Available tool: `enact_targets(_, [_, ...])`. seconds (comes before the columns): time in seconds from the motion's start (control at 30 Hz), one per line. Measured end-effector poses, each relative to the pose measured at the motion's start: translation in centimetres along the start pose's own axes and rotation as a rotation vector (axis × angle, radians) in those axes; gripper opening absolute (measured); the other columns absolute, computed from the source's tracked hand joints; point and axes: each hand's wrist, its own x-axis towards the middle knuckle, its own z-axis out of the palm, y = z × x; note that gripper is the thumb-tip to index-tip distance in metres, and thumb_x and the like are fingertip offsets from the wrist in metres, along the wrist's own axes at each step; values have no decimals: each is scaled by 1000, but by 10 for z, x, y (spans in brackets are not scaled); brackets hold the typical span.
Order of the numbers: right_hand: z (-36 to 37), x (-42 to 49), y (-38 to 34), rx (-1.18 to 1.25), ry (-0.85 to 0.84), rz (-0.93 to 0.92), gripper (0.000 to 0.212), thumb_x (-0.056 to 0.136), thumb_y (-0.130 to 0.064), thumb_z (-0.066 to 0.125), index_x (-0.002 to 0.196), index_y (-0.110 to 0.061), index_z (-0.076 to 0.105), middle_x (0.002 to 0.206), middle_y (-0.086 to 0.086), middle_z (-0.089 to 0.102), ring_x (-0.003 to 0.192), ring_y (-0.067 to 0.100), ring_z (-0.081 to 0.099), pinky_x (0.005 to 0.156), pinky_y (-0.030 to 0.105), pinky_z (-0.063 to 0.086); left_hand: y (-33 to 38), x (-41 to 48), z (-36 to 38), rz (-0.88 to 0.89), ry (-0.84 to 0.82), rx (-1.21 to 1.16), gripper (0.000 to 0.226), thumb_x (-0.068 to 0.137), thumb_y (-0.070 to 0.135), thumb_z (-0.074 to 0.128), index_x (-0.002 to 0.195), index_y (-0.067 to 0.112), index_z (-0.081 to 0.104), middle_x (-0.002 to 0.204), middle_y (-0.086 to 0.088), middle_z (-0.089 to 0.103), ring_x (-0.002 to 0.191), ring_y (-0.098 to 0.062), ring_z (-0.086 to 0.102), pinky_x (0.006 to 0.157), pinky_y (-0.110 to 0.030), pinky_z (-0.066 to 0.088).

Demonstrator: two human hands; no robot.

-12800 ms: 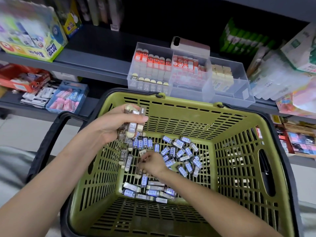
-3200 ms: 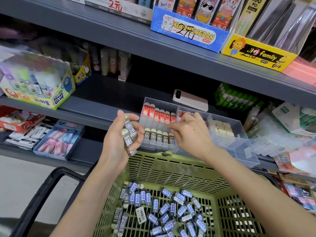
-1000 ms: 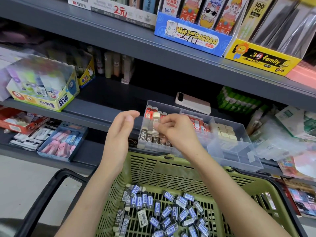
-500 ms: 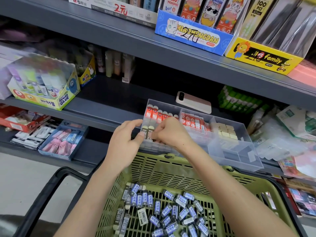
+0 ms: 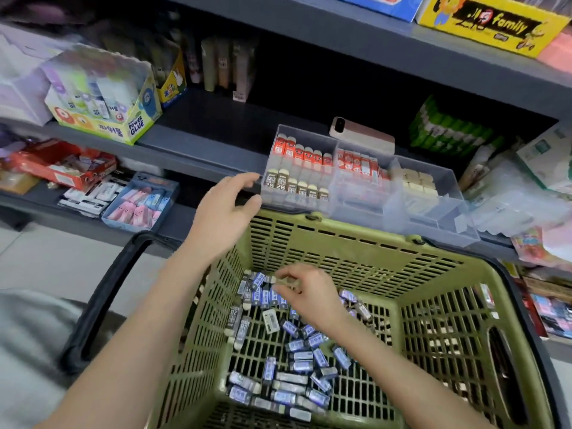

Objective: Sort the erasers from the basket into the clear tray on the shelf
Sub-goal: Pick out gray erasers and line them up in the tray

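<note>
An olive green basket (image 5: 356,255) holds several loose erasers (image 5: 297,360) in blue and dark sleeves. A clear tray (image 5: 445,224) with compartments sits on the shelf just beyond it, with rows of red-sleeved and dark 2B erasers (image 5: 294,187) standing in its left part. My left hand (image 5: 226,212) hovers over the basket's far left corner, near the tray's left end, fingers relaxed and holding nothing. My right hand (image 5: 306,292) is down inside the basket at the far end of the pile, its fingertips pinching at an eraser there.
A pink phone (image 5: 362,134) lies on the shelf behind the tray. A glue box (image 5: 105,97) stands at left, a blue box of pink erasers (image 5: 139,202) on the lower shelf. The basket's black handle (image 5: 102,301) hangs at left. Packaged goods crowd the right.
Both hands have left the tray. My right hand has dropped into the basket onto the erasers, and my left hand has pulled back to the basket's corner. The view has tilted down.
</note>
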Motion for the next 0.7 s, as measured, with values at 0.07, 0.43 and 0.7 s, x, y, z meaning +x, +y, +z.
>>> enact_targets(0.07, [27,12,18,-27,-95,44,33,88,-29,62,119,-16,62,122,-1,63,103,18,61,89,26,44,-7,-18,-9,23,-20,67,40,94,16,54,134,14,51,136,-3,52,127,-18,45,106,-32,31])
enact_targets(0.43, [82,20,75,-529,-187,-133,50,78,-57,58,117,-26,51,119,-4,51,112,22,42,91,37,31,-16,-51,-24,28,-75,247,39,94,22,54,132,16,53,149,1,35,136,-18,32,109,-31,20])
enact_targets(0.7, [44,-20,125,-512,-185,-14,59,81,-58,56,129,-25,50,125,-5,48,118,18,38,98,32,33,-18,-51,-24,33,-76,197,38,92,24,56,129,20,55,148,4,34,134,-14,32,105,-28,21])
